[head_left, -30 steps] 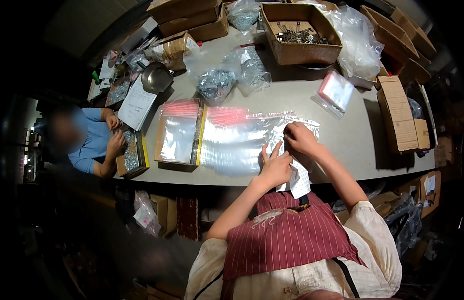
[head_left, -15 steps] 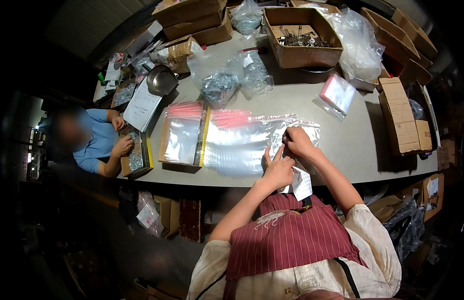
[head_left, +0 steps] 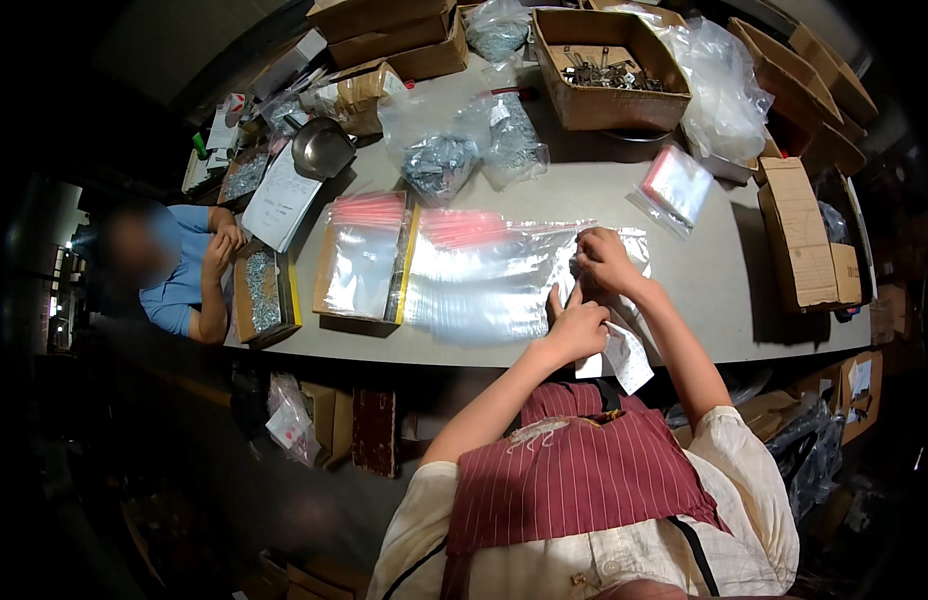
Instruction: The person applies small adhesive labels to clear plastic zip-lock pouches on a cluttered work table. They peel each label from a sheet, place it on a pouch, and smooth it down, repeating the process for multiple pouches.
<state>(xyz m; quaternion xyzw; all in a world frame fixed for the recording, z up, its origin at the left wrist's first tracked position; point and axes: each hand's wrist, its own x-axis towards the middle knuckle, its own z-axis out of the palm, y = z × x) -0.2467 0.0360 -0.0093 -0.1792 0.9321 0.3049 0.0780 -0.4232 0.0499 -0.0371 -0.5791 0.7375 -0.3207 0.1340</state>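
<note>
A row of overlapping clear zip bags (head_left: pixel 474 290) with red-tinted tops lies fanned on the table in front of me. At its right end, both hands work over the last clear bag (head_left: pixel 634 245). My right hand (head_left: pixel 606 262) is closed, with bent fingertips at the upper part of that bag; the exact pinch is hidden. Nearer to me, my left hand (head_left: pixel 578 330) has two fingers stretched toward the right fingertips, while its other fingers curl over a folded white paper sheet (head_left: pixel 627 360). The sheet hangs out below the hand, past the table edge.
Left of the row stands a box of zip bags (head_left: pixel 359 265). A co-worker in a blue sleeve (head_left: pixel 189 285) sits beside a box of small metal parts (head_left: pixel 262 290). Behind are bagged hardware (head_left: pixel 439 165) and a carton of metal pieces (head_left: pixel 609 100); a bag bundle (head_left: pixel 677 185) lies right.
My hands and the paper sheet have shifted slightly right in the picture, and more of the sheet shows. The co-worker's hands have lifted out of the parts box and come together.
</note>
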